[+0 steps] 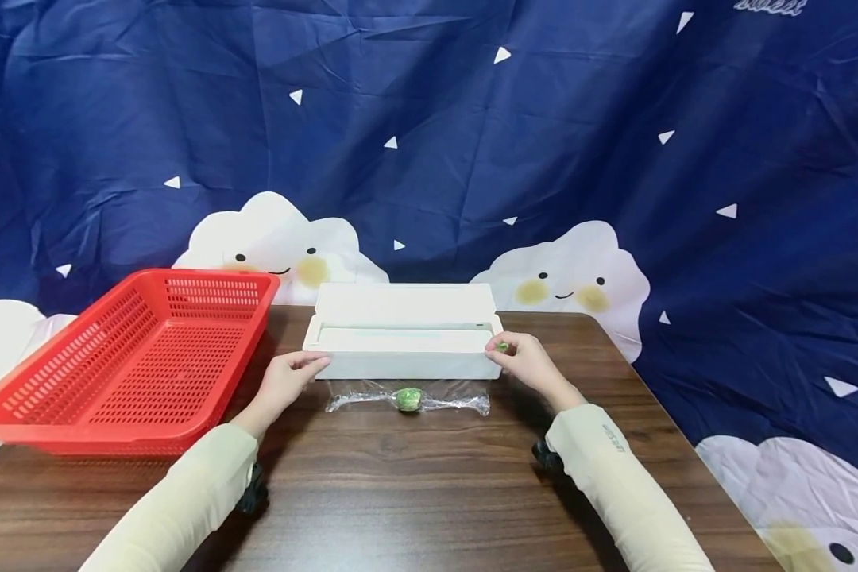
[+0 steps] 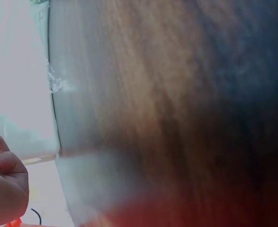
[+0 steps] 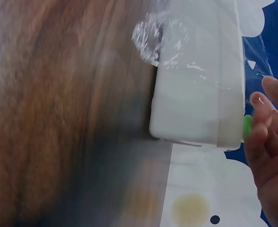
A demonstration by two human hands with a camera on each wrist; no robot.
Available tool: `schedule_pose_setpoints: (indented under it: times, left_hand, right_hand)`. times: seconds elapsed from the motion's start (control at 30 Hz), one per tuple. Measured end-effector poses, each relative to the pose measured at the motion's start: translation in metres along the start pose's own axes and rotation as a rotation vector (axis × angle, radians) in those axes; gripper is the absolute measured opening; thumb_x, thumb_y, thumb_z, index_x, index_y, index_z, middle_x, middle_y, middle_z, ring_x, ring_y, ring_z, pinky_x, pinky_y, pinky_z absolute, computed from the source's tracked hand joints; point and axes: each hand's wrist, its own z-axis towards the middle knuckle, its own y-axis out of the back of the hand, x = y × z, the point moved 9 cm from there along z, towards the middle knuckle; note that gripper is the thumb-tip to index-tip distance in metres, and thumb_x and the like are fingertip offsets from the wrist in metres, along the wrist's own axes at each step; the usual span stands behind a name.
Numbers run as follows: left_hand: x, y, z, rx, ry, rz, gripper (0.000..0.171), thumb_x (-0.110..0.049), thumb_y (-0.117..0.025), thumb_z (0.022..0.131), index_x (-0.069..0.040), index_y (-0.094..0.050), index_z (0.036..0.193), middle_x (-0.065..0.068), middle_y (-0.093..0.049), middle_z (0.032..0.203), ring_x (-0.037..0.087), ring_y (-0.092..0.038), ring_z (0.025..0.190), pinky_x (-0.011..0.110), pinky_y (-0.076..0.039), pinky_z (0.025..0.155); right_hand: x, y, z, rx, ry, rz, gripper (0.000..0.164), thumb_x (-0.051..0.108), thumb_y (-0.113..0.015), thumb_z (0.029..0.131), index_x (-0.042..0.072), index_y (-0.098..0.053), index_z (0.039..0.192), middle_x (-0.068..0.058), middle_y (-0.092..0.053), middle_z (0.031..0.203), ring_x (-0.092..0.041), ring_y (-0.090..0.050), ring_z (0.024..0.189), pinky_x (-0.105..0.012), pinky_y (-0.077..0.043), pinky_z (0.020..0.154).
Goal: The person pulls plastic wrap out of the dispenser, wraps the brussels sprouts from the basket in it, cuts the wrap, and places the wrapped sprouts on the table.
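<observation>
All across the upper frame, seeing a dark blue backdrop (image 1: 429,167) hanging, printed with smiling clouds (image 1: 568,274). Filling the lower frame, seeing a brown wood-grain table (image 1: 429,492) spreading out. At left, noticing a red slotted basket (image 1: 114,433) resting on it. At centre, finding a white box (image 1: 400,364) standing with its lid (image 1: 406,300) tipping back. Left of centre, watching the left hand (image 1: 286,381) gripping the box's left end narrowly, between thumb and finger. Right of centre, watching the right hand (image 1: 529,361) pinching at the box's right end. Just below the box, seeing clear film (image 1: 457,403) lying crumpled, with a green bundle (image 1: 408,400) sitting midway along. Between the right thumb and finger, spotting a small green piece (image 1: 501,346) showing, being unable to tell whether joining the box.
</observation>
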Motion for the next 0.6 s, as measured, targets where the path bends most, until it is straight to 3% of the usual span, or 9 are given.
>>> schedule_pose_setpoints:
  times: [0.13, 0.23, 0.37, 0.6]
  left_hand:
    - [0.005, -0.005, -0.003, 0.054, 0.070, -0.158, 0.036, -0.019, -0.067, 0.085, 0.007, -0.062, 0.110, 0.003, -0.060, 0.062, 0.007, -0.051, 0.049, 0.023, -0.047, 0.050]
    - [0.006, -0.008, -0.005, 0.078, 0.096, -0.222, 0.039, -0.018, -0.066, 0.086, 0.009, -0.059, 0.113, 0.007, -0.065, 0.069, 0.008, -0.057, 0.052, 0.025, -0.049, 0.053]
    - [0.009, -0.009, -0.007, 0.099, 0.113, -0.236, 0.039, -0.020, -0.065, 0.087, 0.009, -0.059, 0.113, 0.009, -0.068, 0.078, 0.009, -0.061, 0.056, 0.024, -0.047, 0.053]
    - [0.010, -0.010, -0.012, 0.122, 0.087, -0.186, 0.035, -0.018, -0.062, 0.089, 0.010, -0.059, 0.111, 0.013, -0.068, 0.089, 0.011, -0.065, 0.067, 0.028, -0.049, 0.061]
  right_hand:
    - [0.000, -0.011, -0.005, 0.111, -0.100, 0.250, 0.014, 0.001, -0.058, 0.089, -0.011, -0.057, 0.095, -0.029, -0.058, 0.072, -0.038, -0.060, 0.060, -0.052, -0.050, 0.056]
    - [-0.006, -0.016, -0.007, 0.147, -0.125, 0.368, 0.016, 0.001, -0.055, 0.091, -0.014, -0.052, 0.096, -0.033, -0.058, 0.086, -0.034, -0.063, 0.066, -0.048, -0.051, 0.060]
    - [-0.011, -0.017, -0.011, 0.155, -0.106, 0.423, 0.017, 0.004, -0.056, 0.091, -0.012, -0.051, 0.095, -0.029, -0.061, 0.090, -0.025, -0.065, 0.072, -0.041, -0.053, 0.065]
    - [-0.005, -0.016, -0.019, 0.181, -0.049, 0.440, 0.015, 0.000, -0.056, 0.090, -0.014, -0.052, 0.093, -0.030, -0.061, 0.092, -0.028, -0.064, 0.083, -0.041, -0.052, 0.072]
